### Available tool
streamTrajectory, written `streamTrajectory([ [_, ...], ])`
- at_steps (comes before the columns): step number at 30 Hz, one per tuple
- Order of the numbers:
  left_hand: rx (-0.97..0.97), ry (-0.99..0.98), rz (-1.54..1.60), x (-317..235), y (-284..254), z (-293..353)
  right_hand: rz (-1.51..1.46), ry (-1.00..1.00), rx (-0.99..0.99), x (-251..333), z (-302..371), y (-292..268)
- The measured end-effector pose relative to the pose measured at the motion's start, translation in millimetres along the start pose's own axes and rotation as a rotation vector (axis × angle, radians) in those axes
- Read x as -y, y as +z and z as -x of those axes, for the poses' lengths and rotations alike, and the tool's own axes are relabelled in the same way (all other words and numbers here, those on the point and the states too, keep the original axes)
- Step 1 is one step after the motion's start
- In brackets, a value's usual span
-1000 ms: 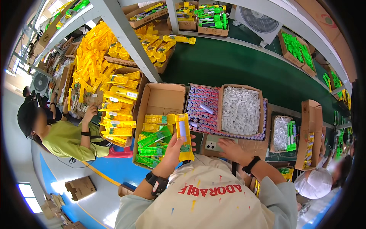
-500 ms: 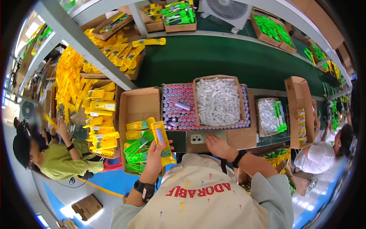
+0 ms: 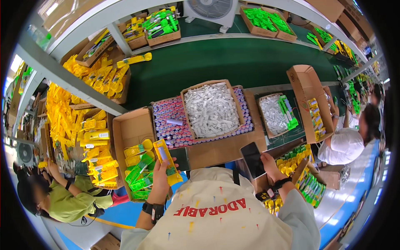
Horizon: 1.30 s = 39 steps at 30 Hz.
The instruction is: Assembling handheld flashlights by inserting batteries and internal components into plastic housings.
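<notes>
My left hand (image 3: 158, 176) is closed around a yellow plastic casing (image 3: 174, 179) with a light purple cylindrical cell (image 3: 163, 152) lying in it. Below and left of that hand stands a cardboard box (image 3: 134, 121) holding yellow and green casings. My right hand (image 3: 271, 167) grips a smartphone (image 3: 252, 159) by its right edge. The phone is raised off the bench, its dark screen facing me. Ahead, between my hands, many upright purple cells (image 3: 166, 133) sit packed together with one loose cell (image 3: 174, 122) lying on top.
A carton of small clear-white plastic parts (image 3: 212, 110) rests on the cells. Farther right are a smaller box (image 3: 273, 114) and a tall open carton (image 3: 301, 79). Yellow casings (image 3: 98, 135) fill a box at left. A metal post (image 3: 71, 77) slants across. People sit on both sides.
My right hand has taken the smartphone from the bench, turned it screen side up and moved right with it. The left hand still holds the yellow casing. My view has shifted right.
</notes>
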State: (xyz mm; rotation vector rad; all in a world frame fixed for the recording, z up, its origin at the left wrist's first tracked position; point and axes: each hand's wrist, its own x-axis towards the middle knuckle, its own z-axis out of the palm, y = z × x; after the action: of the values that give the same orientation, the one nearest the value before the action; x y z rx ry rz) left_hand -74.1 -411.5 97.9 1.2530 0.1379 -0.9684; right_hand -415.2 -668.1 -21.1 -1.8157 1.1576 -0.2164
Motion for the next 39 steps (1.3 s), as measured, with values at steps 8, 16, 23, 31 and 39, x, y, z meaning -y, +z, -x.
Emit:
streamTrajectory([
  [8, 0.042, -0.002, -0.087, 9, 21, -15, -0.040, 0.151, -0.434, -33, -40, 5],
  [16, 0.050, -0.029, -0.098, 14, 40, -27, -0.004, 0.200, -0.395, -30, -86, 10],
  [23, 0.039, -0.024, -0.101, 16, 45, -27, -0.076, 0.167, -0.417, 1, -81, 4],
  [31, 0.231, -0.043, 0.078, 17, 50, -28, 0.410, 0.150, -0.308, 34, -49, 32],
  [39, 0.247, -0.186, 0.288, -1, 55, -18, 0.575, -0.070, -0.368, 38, -63, 22],
])
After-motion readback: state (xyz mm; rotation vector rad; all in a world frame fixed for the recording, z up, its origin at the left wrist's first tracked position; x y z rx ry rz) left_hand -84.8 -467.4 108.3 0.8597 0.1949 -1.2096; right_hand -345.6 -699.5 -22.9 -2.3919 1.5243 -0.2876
